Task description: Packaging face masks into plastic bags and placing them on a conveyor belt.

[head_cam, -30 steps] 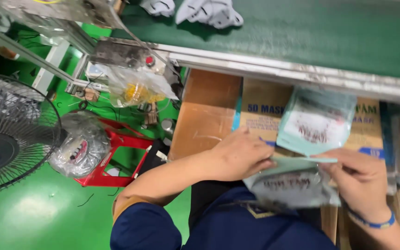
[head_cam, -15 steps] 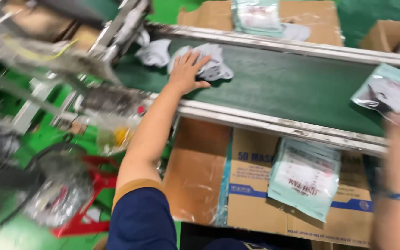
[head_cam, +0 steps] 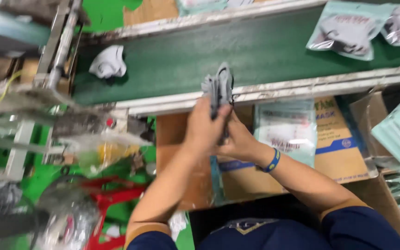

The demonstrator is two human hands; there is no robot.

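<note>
Both hands, left hand (head_cam: 203, 132) and right hand (head_cam: 238, 141), pinch the grey mask stack (head_cam: 218, 88), fingers pressed together. Keep edges aligned, apparently above the conveyor belt (head_cam: 265, 51).

1. Head-worn, looking steeply down from above the hands (head_cam: 218, 132).
2. Faces forward over the dark green conveyor belt surface (head_cam: 172, 60).
3. Close range; brown cardboard box (head_cam: 343, 143) below the belt.

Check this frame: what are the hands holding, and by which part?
Both hands, left hand and right hand, clasp a grey folded mask by its lower end; its upper part sticks up over the conveyor belt rail.
</note>
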